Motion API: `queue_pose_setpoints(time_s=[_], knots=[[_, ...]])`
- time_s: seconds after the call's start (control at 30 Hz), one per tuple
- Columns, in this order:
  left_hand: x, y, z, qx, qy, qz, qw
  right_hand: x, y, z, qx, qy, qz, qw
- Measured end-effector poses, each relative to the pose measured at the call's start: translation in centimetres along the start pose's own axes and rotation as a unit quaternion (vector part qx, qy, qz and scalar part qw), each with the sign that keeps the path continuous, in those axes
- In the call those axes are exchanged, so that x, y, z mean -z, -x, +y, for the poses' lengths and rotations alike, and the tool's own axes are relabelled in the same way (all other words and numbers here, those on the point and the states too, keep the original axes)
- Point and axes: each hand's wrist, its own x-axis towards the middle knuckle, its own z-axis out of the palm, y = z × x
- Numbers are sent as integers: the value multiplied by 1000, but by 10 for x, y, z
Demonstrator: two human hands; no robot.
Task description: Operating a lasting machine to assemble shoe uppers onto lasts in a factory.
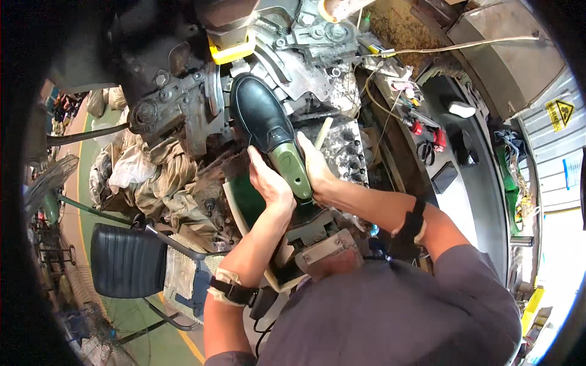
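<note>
While left hand (269,182) and right hand (318,168) clasp the green last (289,165), the black shoe (261,111) (upright) extends beyond.

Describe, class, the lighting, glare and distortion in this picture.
Head view: the black shoe has a soft sheen; the left hand and right hand look reasonably sharp; glare whitens the lower right; the grey table appears bowed near the rim; black corners frame the fisheye picture.

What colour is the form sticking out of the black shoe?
The form is olive green, best seen in the head view.
</note>
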Motion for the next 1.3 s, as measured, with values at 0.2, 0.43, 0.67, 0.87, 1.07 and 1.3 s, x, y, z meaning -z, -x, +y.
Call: queue_pose_setpoints(time_s=[0.2, 0.43, 0.67, 0.87, 1.07, 1.3], knots=[[13, -8, -7, -25, 4, -61, 998, 15, -6, 7, 28, 17, -23, 999], [124, -68, -94, -21, -459, -260, 849, 30, 17, -25, -13, 27, -72, 997], [243, -26, -227, 108, -330, -365, 864, 38, 31, -23, -23, 185, -37, 982], [253, 11, -161, 34, -482, -286, 827, 61, 56, -44, 77, 240, -20, 967], [192, 95, 38, -107, -537, -264, 794, 74, 92, -44, 218, 242, -44, 944], [159, 117, 173, -169, -54, -24, 984, 34, 186, -25, 433, 388, -285, 762]])
